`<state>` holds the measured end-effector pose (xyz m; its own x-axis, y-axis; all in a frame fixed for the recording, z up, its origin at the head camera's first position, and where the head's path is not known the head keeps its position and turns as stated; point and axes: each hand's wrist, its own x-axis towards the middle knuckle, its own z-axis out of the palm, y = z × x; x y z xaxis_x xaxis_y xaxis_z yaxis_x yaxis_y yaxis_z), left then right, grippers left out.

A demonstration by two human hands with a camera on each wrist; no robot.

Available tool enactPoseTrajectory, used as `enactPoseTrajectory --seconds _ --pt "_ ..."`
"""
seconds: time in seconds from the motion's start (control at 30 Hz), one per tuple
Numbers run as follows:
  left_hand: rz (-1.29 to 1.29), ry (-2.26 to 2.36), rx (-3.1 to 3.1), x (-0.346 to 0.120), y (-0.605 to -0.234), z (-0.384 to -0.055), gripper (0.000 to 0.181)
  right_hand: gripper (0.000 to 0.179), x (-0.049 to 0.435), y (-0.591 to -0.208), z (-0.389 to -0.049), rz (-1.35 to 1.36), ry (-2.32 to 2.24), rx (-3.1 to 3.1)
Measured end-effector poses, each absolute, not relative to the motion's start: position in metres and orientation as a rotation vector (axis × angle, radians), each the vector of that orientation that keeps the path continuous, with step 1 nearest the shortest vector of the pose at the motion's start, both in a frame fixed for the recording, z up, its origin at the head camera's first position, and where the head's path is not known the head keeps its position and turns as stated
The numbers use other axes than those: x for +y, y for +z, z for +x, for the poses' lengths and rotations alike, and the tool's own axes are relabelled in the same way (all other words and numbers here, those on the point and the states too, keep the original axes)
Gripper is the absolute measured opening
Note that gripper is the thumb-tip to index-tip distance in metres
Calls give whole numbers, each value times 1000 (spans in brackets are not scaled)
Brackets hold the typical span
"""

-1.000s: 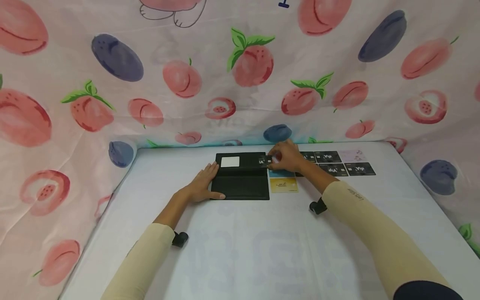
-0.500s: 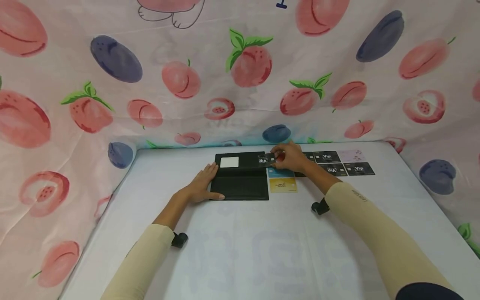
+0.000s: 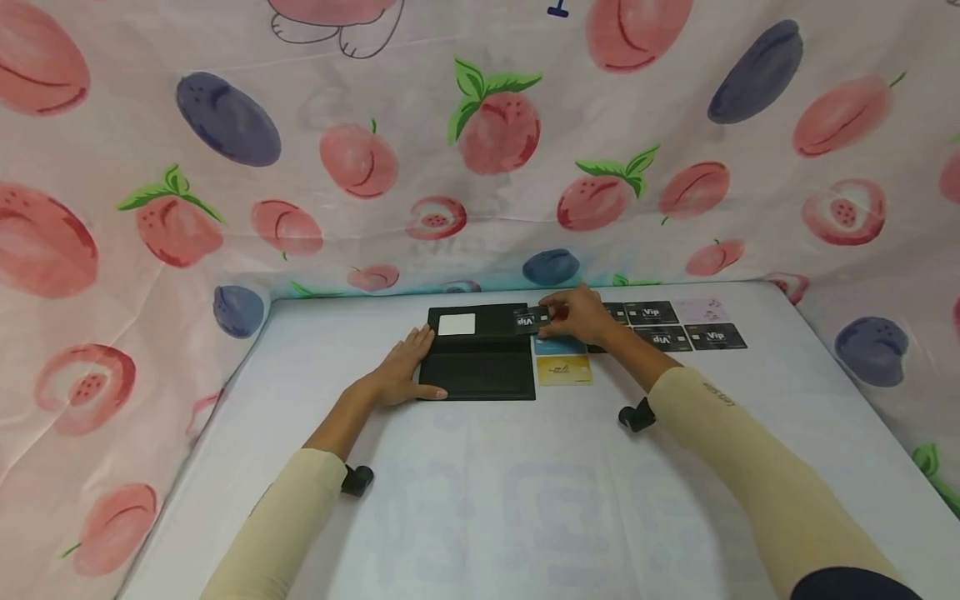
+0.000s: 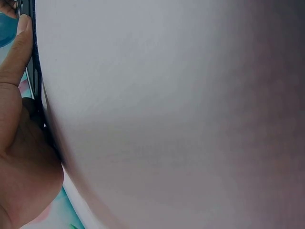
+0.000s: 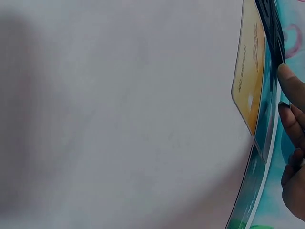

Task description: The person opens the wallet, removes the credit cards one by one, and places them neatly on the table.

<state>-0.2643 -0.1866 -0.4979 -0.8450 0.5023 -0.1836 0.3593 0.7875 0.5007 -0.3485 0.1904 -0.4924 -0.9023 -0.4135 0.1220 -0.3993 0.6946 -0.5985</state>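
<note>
A black wallet point(image 3: 480, 375) lies unfolded on the white table, a white rectangle point(image 3: 457, 324) on its upper half. Across its left edge rests my left hand point(image 3: 397, 371), fingers extended and thumb on the lower half. My right hand point(image 3: 581, 315) pinches a black "Vip" card point(image 3: 529, 319) at the wallet's upper right; whether the card's left end is in a slot cannot be told. Below that hand are a blue card point(image 3: 551, 347), partly covered, and a yellow card point(image 3: 564, 370). The left wrist view shows my thumb point(image 4: 19, 52) against the wallet's edge.
To the right lie several black cards point(image 3: 715, 337) in two rows, some hidden by my right hand and wrist. A pink card point(image 3: 701, 311) ends the far row. Behind the table point(image 3: 480, 500) hangs a fruit-printed cloth point(image 3: 420, 108).
My right hand has shifted slightly right relative to the wallet, and more of the pinched card shows. Over the last half second it hardly moves. My left hand stays on the wallet.
</note>
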Motion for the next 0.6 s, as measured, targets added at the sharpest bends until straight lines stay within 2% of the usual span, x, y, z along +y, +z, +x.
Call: enactPoseTrajectory --seconds 0.6 --pt "677 674 2664 -189 -496 -263 117 62 210 -494 -345 -658 -1002 2891"
